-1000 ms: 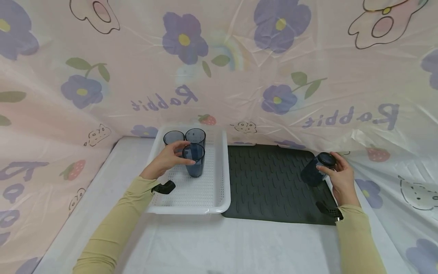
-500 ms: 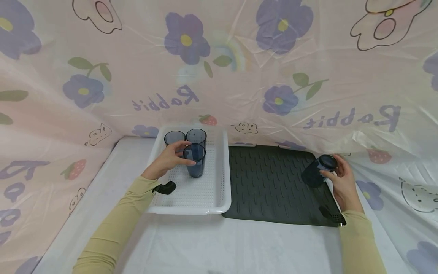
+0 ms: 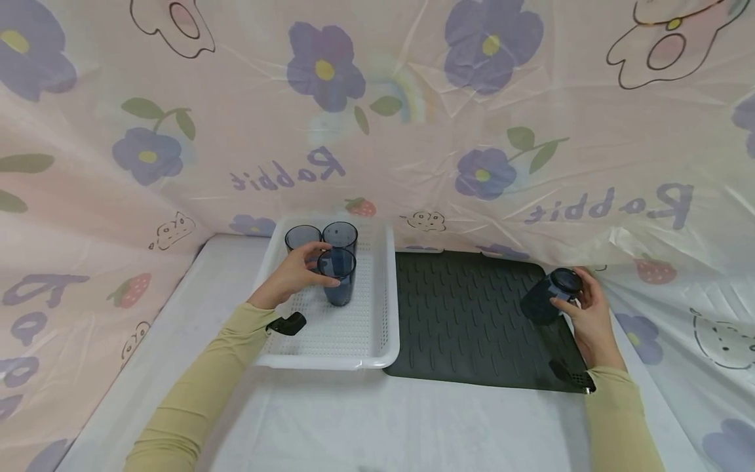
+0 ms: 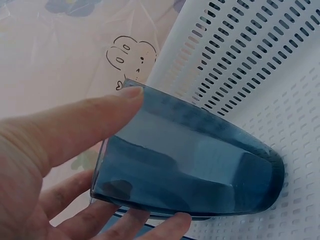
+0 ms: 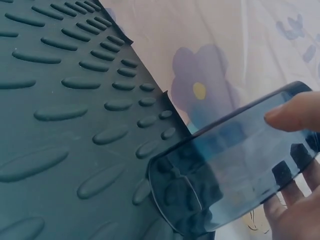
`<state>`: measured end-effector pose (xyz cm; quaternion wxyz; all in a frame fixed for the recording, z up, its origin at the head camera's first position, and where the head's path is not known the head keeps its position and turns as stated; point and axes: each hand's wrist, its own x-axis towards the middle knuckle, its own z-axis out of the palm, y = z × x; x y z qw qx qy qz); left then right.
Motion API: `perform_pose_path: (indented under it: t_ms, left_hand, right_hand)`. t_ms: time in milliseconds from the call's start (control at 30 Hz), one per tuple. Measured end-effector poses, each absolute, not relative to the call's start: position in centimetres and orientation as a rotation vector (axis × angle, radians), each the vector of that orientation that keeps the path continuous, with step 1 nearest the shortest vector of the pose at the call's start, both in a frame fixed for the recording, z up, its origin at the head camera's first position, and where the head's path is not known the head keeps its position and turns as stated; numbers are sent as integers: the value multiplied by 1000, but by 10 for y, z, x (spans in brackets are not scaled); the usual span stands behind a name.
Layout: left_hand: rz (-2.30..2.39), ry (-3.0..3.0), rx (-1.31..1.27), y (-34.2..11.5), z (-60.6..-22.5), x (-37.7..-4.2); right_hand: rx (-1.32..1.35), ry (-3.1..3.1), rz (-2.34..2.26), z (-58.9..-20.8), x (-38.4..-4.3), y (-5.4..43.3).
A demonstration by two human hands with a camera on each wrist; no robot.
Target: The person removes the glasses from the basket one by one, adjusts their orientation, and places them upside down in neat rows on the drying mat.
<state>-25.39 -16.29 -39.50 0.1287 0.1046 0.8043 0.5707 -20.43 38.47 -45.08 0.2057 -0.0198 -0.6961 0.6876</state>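
My left hand (image 3: 295,275) holds a blue tinted glass (image 3: 340,288) near its rim, thumb on one side and fingers on the other. This glass stands upright in a white perforated basket (image 3: 387,301). Close behind it are two similar glasses, a left one (image 3: 303,233) and a right one (image 3: 340,231), partly hidden by the hand and the front glass. At the far right, my right hand (image 3: 592,328) grips another blue glass (image 5: 235,155) near its base. It is tilted with its base up and its rim end down over the right edge of a dark ribbed mat (image 3: 466,321).
The mat lies directly right of the basket on a white table covering (image 3: 448,426). A patterned curtain (image 3: 401,151) rises close behind both and along the sides. Each wrist carries a small black camera mount.
My right hand and its tilted glass have shifted very slightly down and right. My left hand keeps its hold on the front glass, which has not moved in the basket.
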Motion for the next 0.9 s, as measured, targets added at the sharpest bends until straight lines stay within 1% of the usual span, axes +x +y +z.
perform_pose_path:
  t_ms: [300,900]
  left_hand:
    - [1639,2397,317,-163,-397,-256]
    - [1580,2397,218,-164,-394,-247]
  right_hand:
    - [-63,-2033,1890,-449,-203,386]
    - [-61,-2058,1886,-450,-202,388]
